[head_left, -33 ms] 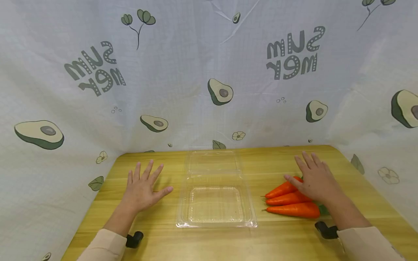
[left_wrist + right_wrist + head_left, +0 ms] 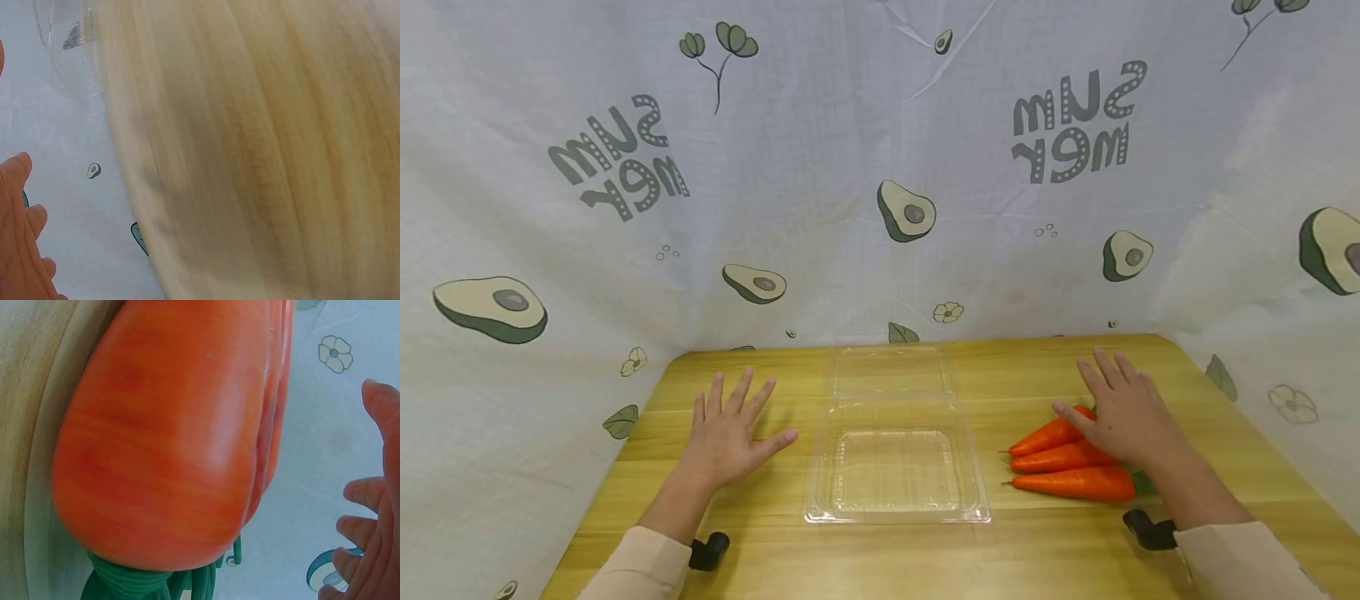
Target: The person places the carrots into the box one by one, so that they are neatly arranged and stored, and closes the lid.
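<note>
Three orange carrots [image 2: 1072,482] with green tops lie side by side on the right of the table, tips pointing left. My right hand [image 2: 1123,421] is spread above their top ends, hiding part of them; the right wrist view shows a carrot [image 2: 162,437] large and close, with the fingers apart from it. A clear plastic box [image 2: 895,467] stands in the middle, its lid [image 2: 891,371] folded back toward the cloth. To the left of the box, my left hand [image 2: 722,442] is spread over the table, holding nothing; its shadow falls on the wood in the left wrist view.
The wood-grain table [image 2: 880,558] ends at a pale printed cloth [image 2: 820,167] that hangs behind and along both sides. Black wrist mounts [image 2: 709,551] sit on the inner side of each wrist.
</note>
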Tool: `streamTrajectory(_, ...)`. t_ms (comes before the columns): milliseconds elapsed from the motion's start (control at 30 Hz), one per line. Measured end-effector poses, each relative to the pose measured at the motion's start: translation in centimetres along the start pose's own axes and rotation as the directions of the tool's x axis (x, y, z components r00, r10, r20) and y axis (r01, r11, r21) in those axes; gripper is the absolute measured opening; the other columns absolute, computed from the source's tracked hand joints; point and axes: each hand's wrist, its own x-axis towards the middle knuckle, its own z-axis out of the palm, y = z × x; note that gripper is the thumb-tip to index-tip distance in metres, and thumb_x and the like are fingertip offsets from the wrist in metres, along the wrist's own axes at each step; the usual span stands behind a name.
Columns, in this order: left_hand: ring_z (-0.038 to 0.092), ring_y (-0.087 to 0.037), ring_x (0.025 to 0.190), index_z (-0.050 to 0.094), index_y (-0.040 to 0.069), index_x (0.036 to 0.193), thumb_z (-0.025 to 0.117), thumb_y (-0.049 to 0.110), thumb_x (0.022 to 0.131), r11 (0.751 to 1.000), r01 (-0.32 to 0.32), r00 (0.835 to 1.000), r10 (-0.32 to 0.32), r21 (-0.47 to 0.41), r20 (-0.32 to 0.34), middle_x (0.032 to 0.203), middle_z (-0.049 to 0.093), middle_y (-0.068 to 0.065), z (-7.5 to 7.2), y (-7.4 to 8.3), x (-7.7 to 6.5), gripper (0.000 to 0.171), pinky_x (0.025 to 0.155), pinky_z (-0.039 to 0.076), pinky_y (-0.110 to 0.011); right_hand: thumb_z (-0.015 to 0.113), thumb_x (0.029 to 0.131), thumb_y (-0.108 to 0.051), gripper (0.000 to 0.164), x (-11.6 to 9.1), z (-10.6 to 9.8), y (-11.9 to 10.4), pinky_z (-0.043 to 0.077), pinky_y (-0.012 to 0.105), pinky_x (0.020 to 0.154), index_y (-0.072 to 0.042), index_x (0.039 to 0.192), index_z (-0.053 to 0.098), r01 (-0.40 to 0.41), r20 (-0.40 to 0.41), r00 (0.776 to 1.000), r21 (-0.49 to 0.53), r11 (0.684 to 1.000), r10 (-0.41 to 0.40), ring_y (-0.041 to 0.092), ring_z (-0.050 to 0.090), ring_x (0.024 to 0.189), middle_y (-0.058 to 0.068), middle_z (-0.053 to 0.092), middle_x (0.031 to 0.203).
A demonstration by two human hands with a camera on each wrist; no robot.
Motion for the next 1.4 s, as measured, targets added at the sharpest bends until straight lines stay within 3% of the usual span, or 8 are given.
streamTrajectory(367,0.0,-0.056,0.155,0.032,0.024,0.161,0.053,0.076,0.09,1.0,-0.007,1.0,0.007,-0.02,-0.009,0.171,0.017,-0.017,0.5,-0.2,0.1,0.091,0.121,0.003,-0.076,0.048,0.1,-0.064,0.092,0.1,0.2,0.5,0.02,0.078,0.113,0.011,0.152,0.033,0.012,-0.02,1.0,-0.018,1.0,-0.012,0.062,0.02,0.143,0.04,0.023,0.158)
streamTrajectory(567,0.011,-0.057,0.153,0.032,0.023,0.162,0.053,0.073,0.092,0.999,-0.022,1.0,0.022,-0.039,-0.021,0.169,0.022,-0.019,0.7,0.1,0.0,0.088,0.121,0.011,-0.076,0.047,0.101,-0.062,0.092,0.0,0.2,0.7,0.023,0.075,0.115,0.014,0.15,0.034,0.028,-0.015,0.999,-0.03,0.999,-0.028,0.063,0.023,0.141,0.044,0.026,0.154)
streamTrajectory(700,0.022,-0.056,0.15,0.031,0.021,0.162,0.055,0.066,0.095,0.995,-0.047,0.998,0.044,-0.085,-0.041,0.165,0.032,-0.021,0.9,0.5,0.0,0.084,0.12,0.02,-0.074,0.048,0.102,-0.059,0.091,-0.1,0.2,0.9,0.021,0.073,0.117,0.015,0.152,0.03,0.02,-0.002,1.0,0.037,0.999,-0.02,0.064,0.021,0.142,0.046,0.024,0.154)
streamTrajectory(867,0.035,-0.05,0.146,0.025,0.022,0.164,0.054,0.061,0.099,0.976,-0.044,0.999,0.041,-0.213,-0.016,0.16,0.042,-0.02,1.1,1.0,0.0,0.081,0.116,0.033,-0.07,0.048,0.102,-0.059,0.091,-0.6,-0.1,0.7,0.023,0.08,0.11,0.01,0.157,0.024,-0.034,0.027,0.999,0.172,0.984,0.03,0.065,0.02,0.141,0.043,0.021,0.158)
streamTrajectory(1000,0.047,-0.043,0.141,0.02,0.027,0.165,0.051,0.06,0.1,0.942,-0.002,0.999,0.012,-0.334,0.03,0.154,0.051,-0.016,1.2,1.5,0.1,0.078,0.112,0.041,-0.066,0.048,0.102,-0.059,0.09,-1.0,-0.7,0.4,0.026,0.082,0.105,0.008,0.157,0.024,-0.073,0.041,0.997,0.233,0.97,0.065,0.066,0.026,0.136,0.043,0.025,0.155)
streamTrajectory(1100,0.055,-0.038,0.134,0.019,0.032,0.164,0.052,0.058,0.101,0.9,0.031,0.998,-0.008,-0.434,0.054,0.149,0.056,-0.013,1.4,2.0,0.2,0.075,0.109,0.047,-0.062,0.047,0.103,-0.059,0.09,-1.3,-1.4,0.4,0.03,0.082,0.104,0.009,0.157,0.023,-0.098,0.061,0.995,0.266,0.959,0.085,0.065,0.031,0.134,0.044,0.03,0.152)
streamTrajectory(1300,0.06,-0.031,0.127,0.022,0.036,0.163,0.056,0.043,0.104,0.759,0.083,0.995,-0.025,-0.645,0.099,0.144,0.061,-0.009,2.4,2.8,0.2,0.068,0.109,0.05,-0.053,0.046,0.103,-0.059,0.089,-2.4,-2.1,0.9,0.05,0.073,0.088,0.006,0.159,0.021,-0.155,0.106,0.986,0.318,0.935,0.127,0.059,0.05,0.121,0.041,0.043,0.143)
streamTrajectory(1400,0.059,-0.03,0.128,0.025,0.038,0.162,0.056,0.04,0.104,0.712,0.099,0.994,-0.038,-0.695,0.102,0.143,0.062,-0.007,3.1,3.1,0.2,0.066,0.11,0.049,-0.054,0.047,0.104,-0.056,0.085,-2.9,-2.1,1.4,0.054,0.067,0.083,0.006,0.157,0.024,-0.171,0.117,0.983,0.333,0.927,0.139,0.058,0.055,0.118,0.041,0.049,0.139)
